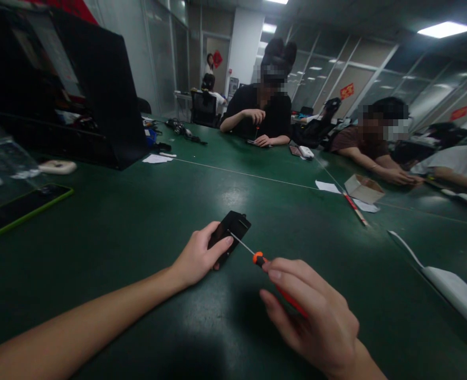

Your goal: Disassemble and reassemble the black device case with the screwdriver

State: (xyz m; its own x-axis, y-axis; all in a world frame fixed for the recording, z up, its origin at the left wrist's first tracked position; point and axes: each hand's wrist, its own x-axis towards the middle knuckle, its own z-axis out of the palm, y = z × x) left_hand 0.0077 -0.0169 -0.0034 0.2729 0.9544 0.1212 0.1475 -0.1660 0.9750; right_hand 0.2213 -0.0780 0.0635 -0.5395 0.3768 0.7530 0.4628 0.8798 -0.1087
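A small black device (233, 227) lies on the green table (138, 237) in front of me. My left hand (199, 257) is closed around its near end, thumb on top, holding it down. My right hand (308, 311) is closed on a small screwdriver (259, 258) with an orange and black handle. Its thin metal shaft points up and left, and its tip rests on the black device close to my left thumb.
A phone in a green case (19, 210) lies at the left beside a clear bottle (3, 158) and an open black case (98, 89). A small cardboard box (363, 188), a red pen (355, 208) and white paper sit to the right. Other people work across the table.
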